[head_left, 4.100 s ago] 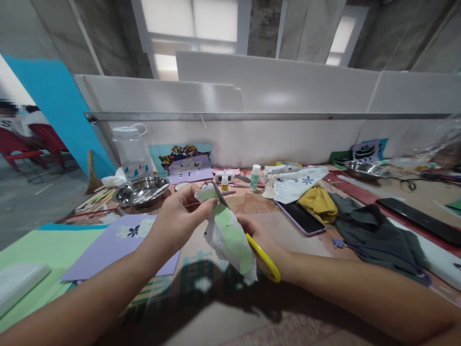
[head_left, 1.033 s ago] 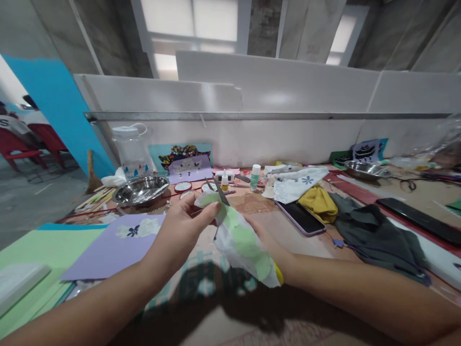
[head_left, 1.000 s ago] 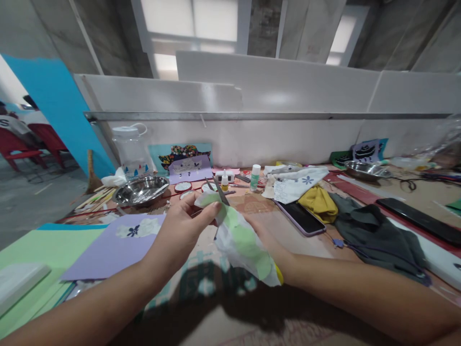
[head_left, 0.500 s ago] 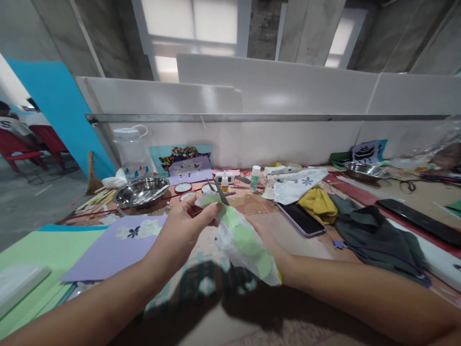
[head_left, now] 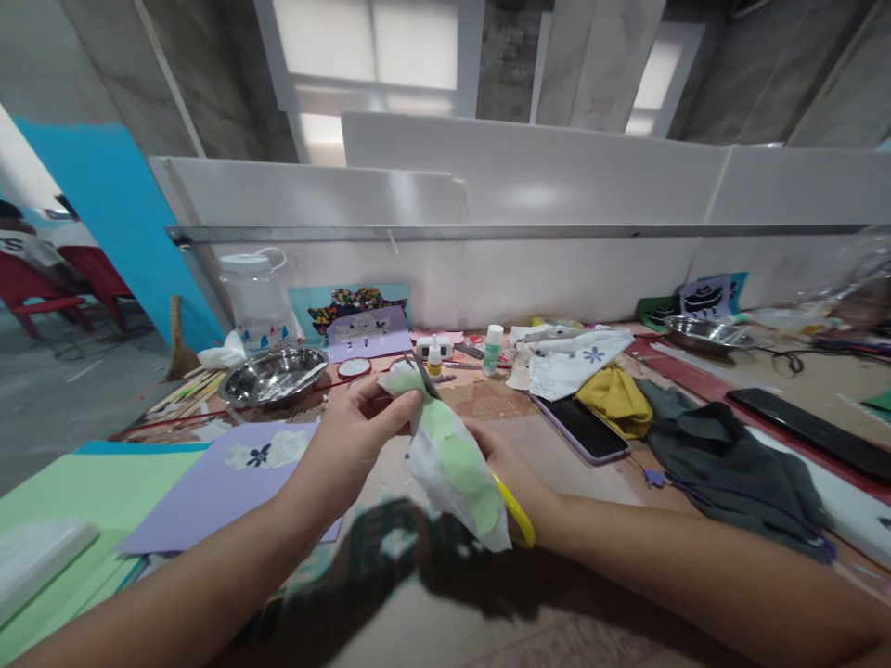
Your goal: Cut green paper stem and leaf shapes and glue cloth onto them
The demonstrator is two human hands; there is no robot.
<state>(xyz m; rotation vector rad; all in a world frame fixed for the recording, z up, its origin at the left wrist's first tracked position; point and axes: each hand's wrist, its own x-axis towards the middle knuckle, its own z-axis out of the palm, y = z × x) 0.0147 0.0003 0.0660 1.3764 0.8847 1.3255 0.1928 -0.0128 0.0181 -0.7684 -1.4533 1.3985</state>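
Note:
My left hand [head_left: 366,431] pinches the far end of a thin white cloth [head_left: 435,478] with pale green shapes [head_left: 463,464] on it. My right hand [head_left: 519,478] grips a pair of scissors by its yellow handle [head_left: 519,515], partly behind the cloth. The dark scissor blades [head_left: 424,376] point up and away, against the cloth's edge near my left thumb. Most of my right fingers are hidden by the cloth, which hangs tilted above the table.
A purple card [head_left: 229,487] lies left on green sheets [head_left: 62,482]. Behind are a steel bowl [head_left: 275,376], a clear jug [head_left: 254,301], a small glue bottle [head_left: 435,354] and a glue stick [head_left: 493,350]. On the right lie a phone [head_left: 581,429], yellow cloth [head_left: 616,399] and dark cloth [head_left: 724,473].
The cloth's near end has swung left and slightly down, and more of the yellow scissor handle shows. My left hand keeps its pinch with little movement.

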